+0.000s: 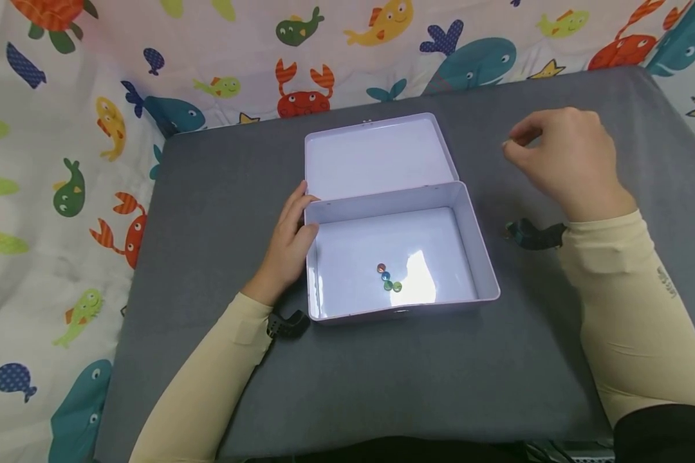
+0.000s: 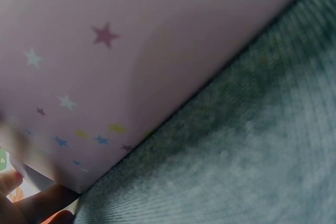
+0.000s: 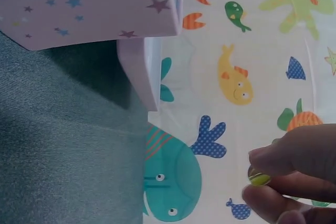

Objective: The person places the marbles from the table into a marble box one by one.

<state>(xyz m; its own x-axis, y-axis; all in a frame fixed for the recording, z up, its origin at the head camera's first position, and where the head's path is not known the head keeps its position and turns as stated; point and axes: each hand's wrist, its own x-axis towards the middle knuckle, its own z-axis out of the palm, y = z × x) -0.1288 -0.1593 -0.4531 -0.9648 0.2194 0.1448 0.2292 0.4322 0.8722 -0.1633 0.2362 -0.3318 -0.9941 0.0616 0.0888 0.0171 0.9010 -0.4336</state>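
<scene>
- Near the middle of the grey desk (image 1: pixel 411 386), toward its rear edge, the box (image 1: pixel 472 241) stood with its lid (image 1: pixel 376 157) laid back behind it, presumably to leave the inside free to reach from above.
- At the box's left edge, by its rear corner, the left hand (image 1: pixel 287 244) was clamped on the box, thumb over the rim and fingers at the outside; the hold was judged to be for steadying.
- On the box floor, closer to the front edge, lay a reddish marble (image 1: pixel 381 267), a blue marble (image 1: pixel 385 276) and two green marbles (image 1: pixel 397 287), closely grouped. The walls would likely stop round pieces rolling off.
- Over the desk's right side, toward its rear corner, the right hand (image 1: pixel 573 161) had thumb and fingertip together on a yellow-green marble (image 3: pixel 259 178), well apart from the box's right edge. A fingertip pinch appeared suited to so small a piece.
</scene>
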